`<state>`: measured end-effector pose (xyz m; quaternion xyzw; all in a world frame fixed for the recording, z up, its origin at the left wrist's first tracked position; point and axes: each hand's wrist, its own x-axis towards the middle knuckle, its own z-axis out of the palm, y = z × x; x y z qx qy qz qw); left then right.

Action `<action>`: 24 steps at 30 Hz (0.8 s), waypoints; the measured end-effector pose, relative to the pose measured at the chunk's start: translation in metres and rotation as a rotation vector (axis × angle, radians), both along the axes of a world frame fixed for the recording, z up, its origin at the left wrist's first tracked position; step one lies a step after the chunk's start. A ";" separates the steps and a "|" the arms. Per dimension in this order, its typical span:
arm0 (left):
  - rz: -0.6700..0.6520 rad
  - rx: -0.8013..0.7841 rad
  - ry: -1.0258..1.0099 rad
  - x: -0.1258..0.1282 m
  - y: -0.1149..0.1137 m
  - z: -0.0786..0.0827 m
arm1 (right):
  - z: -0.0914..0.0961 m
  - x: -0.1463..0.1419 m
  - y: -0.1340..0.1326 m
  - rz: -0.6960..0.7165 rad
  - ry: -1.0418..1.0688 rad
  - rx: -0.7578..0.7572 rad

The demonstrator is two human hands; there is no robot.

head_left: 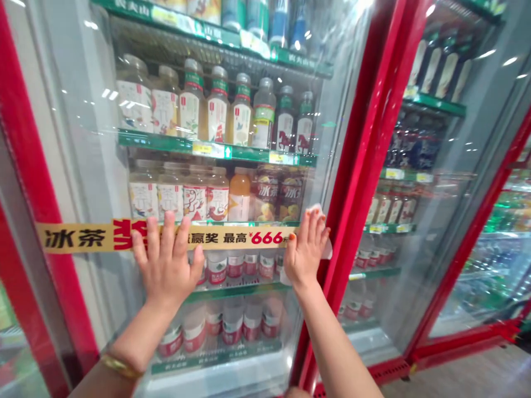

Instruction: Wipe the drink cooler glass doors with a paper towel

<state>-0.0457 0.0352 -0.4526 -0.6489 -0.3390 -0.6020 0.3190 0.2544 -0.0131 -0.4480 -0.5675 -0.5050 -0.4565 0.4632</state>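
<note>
My left hand (166,262) lies flat and open against the glass door (91,182) of a red-framed drinks fridge, its fingers spread over a yellow banner strip (78,237) stuck across the glass. My right hand (306,249) presses a white cloth or tissue (327,246) against the glass near the door's right edge, next to the red frame (357,182). Only the edges of the cloth show around the fingers. A gold bracelet (120,366) sits on my left wrist.
Behind the glass, green shelves (215,150) hold rows of bottled tea and juice, with red-capped bottles lower down. A second glass door (435,221) to the right shows more drinks. A further red-framed fridge stands at the far right, and wooden floor (477,376) shows below it.
</note>
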 end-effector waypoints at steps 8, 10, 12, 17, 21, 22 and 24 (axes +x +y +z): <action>0.056 -0.050 -0.004 -0.006 -0.002 -0.002 | -0.028 -0.022 -0.014 0.193 -0.394 -0.127; 0.068 -0.069 -0.011 -0.005 -0.003 -0.003 | -0.039 0.001 -0.021 0.147 -0.281 -0.110; 0.078 -0.102 -0.008 -0.004 -0.005 -0.003 | -0.031 0.012 -0.019 0.086 -0.107 -0.086; 0.035 -0.024 -0.044 0.004 -0.017 0.008 | -0.003 -0.038 -0.001 0.115 -0.101 -0.067; -0.027 0.049 0.074 0.029 -0.026 0.043 | -0.042 -0.058 -0.010 0.201 -0.327 -0.138; -0.032 0.048 0.131 0.035 -0.025 0.053 | -0.052 -0.050 -0.014 0.195 -0.335 -0.146; -0.029 0.036 0.222 0.045 -0.022 0.070 | -0.053 -0.027 -0.017 0.136 -0.247 -0.136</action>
